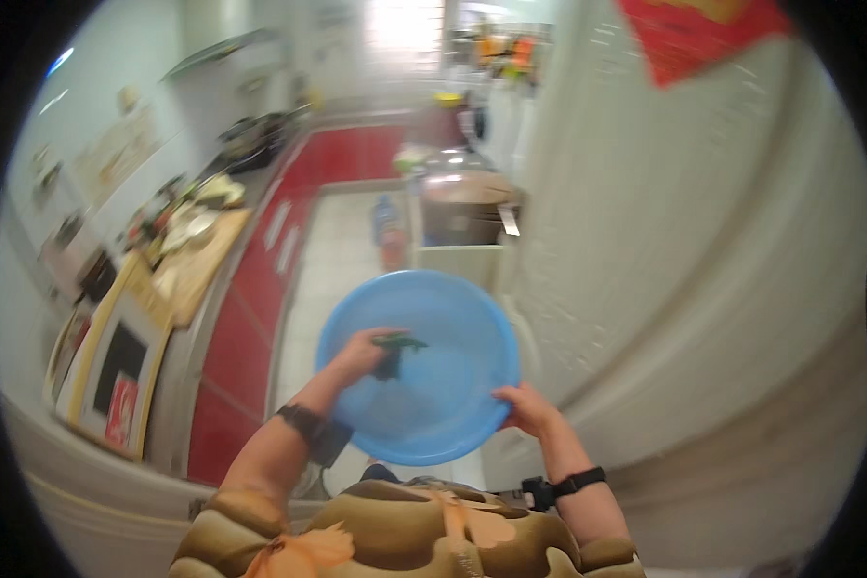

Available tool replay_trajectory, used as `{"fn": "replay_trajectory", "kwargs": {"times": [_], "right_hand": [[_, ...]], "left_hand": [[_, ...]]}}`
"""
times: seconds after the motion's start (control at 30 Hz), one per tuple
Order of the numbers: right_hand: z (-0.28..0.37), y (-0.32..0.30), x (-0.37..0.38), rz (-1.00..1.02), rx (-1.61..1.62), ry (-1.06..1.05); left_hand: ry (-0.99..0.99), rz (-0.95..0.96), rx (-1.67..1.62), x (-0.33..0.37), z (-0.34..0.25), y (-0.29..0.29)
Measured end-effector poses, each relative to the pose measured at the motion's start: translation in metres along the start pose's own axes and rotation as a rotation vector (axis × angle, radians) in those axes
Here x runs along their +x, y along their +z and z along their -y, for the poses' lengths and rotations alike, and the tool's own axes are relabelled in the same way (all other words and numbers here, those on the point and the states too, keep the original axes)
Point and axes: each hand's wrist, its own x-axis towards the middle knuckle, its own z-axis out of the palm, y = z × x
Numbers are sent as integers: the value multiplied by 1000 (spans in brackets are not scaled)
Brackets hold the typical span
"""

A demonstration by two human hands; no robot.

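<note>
A wide, round blue plastic basin (453,323) is held in front of me, tilted so its inside faces me. My right hand (530,408) grips its rim at the lower right, thumb over the edge. Over the inside of the basin, my left hand (361,353) is closed on a small dark green limp thing (387,358); blur hides whether it is a cloth or leaves. Nothing else can be made out inside the basin.
On the left runs a counter with red cabinets (246,337), a white and yellow microwave (120,361), a wooden board (212,255) and a stove (250,140). Ahead are bottles (387,231) on the floor and a large brown container (462,207). A pale door (636,231) stands close on the right.
</note>
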Motion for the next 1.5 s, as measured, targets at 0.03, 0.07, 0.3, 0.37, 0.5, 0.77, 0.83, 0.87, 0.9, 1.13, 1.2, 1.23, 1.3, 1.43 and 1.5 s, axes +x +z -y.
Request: {"fn": "replay_trajectory", "kwargs": {"times": [0.03,0.07,0.3,0.37,0.5,0.77,0.83,0.87,0.9,1.13,1.2,1.23,1.3,1.43,1.5], "right_hand": [[3,13,18,60,-35,31],[11,20,30,37,-38,46],[45,73,160,98,-93,158],[58,87,199,75,-106,160],[94,130,269,48,-174,223],[131,152,439,95,-43,266],[145,158,484,127,5,259],[151,162,508,154,4,262],[156,159,534,149,-14,275],[231,189,698,281,-60,309],[259,191,734,290,-80,306],[271,198,752,287,-84,291],[289,209,795,276,-88,272],[331,227,874,311,-109,270],[350,235,908,231,-130,271]], "left_hand": [[-42,-11,2,-2,-1,-15],[-49,-68,-26,-7,8,-33],[-141,-140,-33,50,60,-156],[-163,-102,-55,72,65,-191],[-137,-153,-98,109,69,-254],[-130,-417,-54,210,54,-354],[-120,-420,99,241,74,-378],[-102,-403,254,255,84,-393],[-294,-345,419,272,55,-396],[-54,-344,147,374,33,-502],[-159,-414,459,408,26,-517],[-103,-497,336,429,29,-534],[29,-563,227,460,36,-571],[11,-575,366,538,47,-638],[66,-613,298,586,53,-673]]}}
